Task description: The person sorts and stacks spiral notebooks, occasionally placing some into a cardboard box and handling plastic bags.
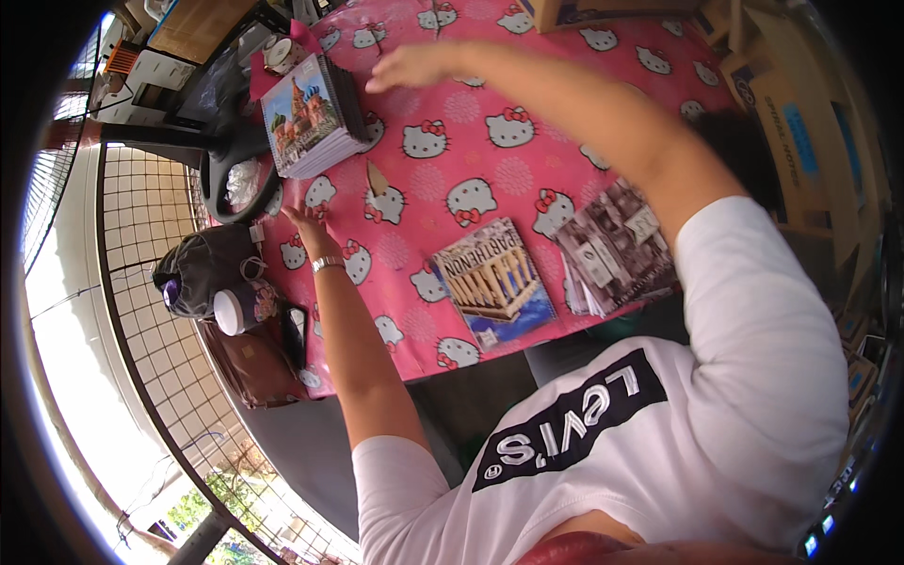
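Note:
A thick stack of spiral notebooks [309,113], its top cover showing a colorful domed building, stands at the far left of the pink table. My right hand [410,68] reaches across to just right of the stack's far corner, fingers stretched out and nothing visible in them. Below the stack's near edge is my left hand [311,233], open above the tablecloth, with a metal watch on the wrist. One notebook with a columned temple cover [494,281] lies near the table's front edge. Beside it, several grey-toned notebooks [617,247] lie fanned out.
Along the left edge sit a dark bag [209,266], a white-lidded jar [232,311], a brown leather bag [254,363] and a phone [295,334]. A black fan-like ring [213,193] stands farther back. Cardboard boxes [791,141] are stacked at the right.

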A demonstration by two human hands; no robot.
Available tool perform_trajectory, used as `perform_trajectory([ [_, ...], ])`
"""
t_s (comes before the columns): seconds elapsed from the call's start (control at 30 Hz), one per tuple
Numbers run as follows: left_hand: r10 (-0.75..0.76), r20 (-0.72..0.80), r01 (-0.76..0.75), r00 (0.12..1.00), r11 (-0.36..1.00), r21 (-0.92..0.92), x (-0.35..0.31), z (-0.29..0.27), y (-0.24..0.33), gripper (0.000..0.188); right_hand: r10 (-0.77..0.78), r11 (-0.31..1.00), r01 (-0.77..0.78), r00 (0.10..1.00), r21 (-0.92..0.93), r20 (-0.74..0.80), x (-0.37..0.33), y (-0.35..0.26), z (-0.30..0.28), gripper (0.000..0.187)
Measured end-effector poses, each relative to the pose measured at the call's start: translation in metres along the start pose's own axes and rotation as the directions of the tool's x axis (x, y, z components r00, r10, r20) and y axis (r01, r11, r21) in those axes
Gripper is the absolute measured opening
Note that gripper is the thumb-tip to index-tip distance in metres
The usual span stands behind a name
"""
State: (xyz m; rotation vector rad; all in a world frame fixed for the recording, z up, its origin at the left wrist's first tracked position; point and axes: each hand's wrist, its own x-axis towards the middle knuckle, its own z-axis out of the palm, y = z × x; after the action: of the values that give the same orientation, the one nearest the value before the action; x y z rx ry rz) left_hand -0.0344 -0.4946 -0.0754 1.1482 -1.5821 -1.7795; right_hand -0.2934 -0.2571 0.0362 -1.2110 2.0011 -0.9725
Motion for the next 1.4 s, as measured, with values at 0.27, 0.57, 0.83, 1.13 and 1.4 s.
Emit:
perform_trajectory([
  [0.27, 0.219, -0.026, -0.177, 0.975, 0.847, 0.501, -0.238, -0.021, -0.075, 0.047, -0.180, 0.975, 0.222, 0.843, 0.023, -0.507, -0.285, 0.022, -0.158, 0.045],
  [0.57, -0.116, -0.306, 0.280, 0.945, 0.772, 0.571, -0.420, 0.049, -0.171, 0.084, 0.263, 0.673, -0.662, 0.631, -0.330, -0.729, -0.469, 0.172, -0.062, 0.049],
  [0.83, -0.043, -0.351, 0.241, 0.935, 0.803, 0.546, -0.405, 0.051, -0.186, 0.097, 0.307, 0.708, -0.635, 0.671, -0.310, -0.675, -0.507, 0.203, -0.043, 0.041],
  [1.13, -0.051, -0.332, 0.252, 0.942, 0.761, 0.598, -0.400, 0.058, -0.180, 0.102, 0.166, 0.918, -0.395, 0.444, -0.026, -0.880, -0.520, 0.242, -0.053, 0.026],
  [1.4, 0.607, -0.248, -0.235, 0.755, 0.604, 0.762, -0.431, 0.107, -0.142, 0.065, 0.199, 0.952, -0.298, 0.415, 0.074, -0.888, -0.536, 0.248, -0.067, 0.037],
])
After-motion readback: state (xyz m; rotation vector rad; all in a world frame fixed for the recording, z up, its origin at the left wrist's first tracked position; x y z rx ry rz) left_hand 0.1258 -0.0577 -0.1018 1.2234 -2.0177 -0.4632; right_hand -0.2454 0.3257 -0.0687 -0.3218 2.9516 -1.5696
